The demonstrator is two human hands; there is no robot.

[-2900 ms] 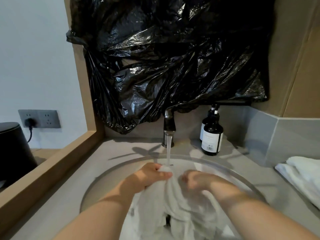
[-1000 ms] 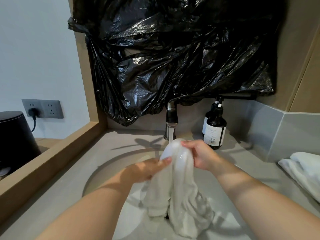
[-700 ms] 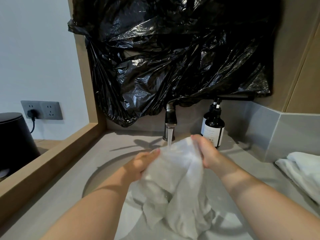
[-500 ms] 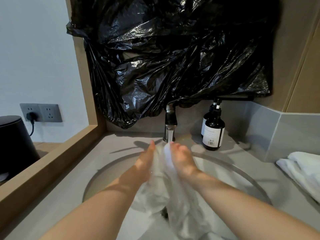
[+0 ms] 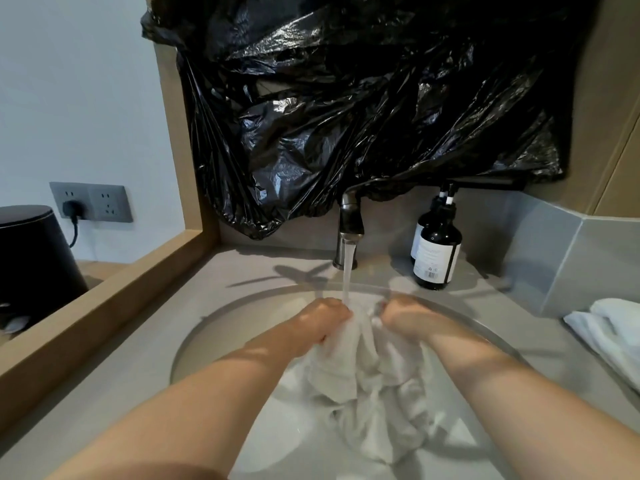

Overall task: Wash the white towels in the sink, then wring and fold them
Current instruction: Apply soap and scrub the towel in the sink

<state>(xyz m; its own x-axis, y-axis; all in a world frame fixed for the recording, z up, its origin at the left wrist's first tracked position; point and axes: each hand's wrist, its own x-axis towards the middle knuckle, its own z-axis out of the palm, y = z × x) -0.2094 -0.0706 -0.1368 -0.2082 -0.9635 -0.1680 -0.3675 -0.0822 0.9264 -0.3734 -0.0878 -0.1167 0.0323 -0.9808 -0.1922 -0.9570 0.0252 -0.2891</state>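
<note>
Both fists, the left hand point(image 5: 323, 317) and right hand point(image 5: 403, 315), now clench the sodden white cotton towel point(image 5: 367, 375), previously pressed between flat palms, under the tap's stream point(image 5: 348, 275) over the round grey sink point(image 5: 194, 344), so scrubbing continues.

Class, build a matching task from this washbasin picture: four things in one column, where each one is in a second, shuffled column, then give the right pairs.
Things
1 wet towel
2 dark bottle
3 black plastic bag
4 piled towels

Places
a hanging on the wall above the tap
b lying on the counter at the right edge
c gripped by the left hand and right hand under the running water
d standing on the counter right of the tap

Pairs: 1-c, 2-d, 3-a, 4-b
</note>
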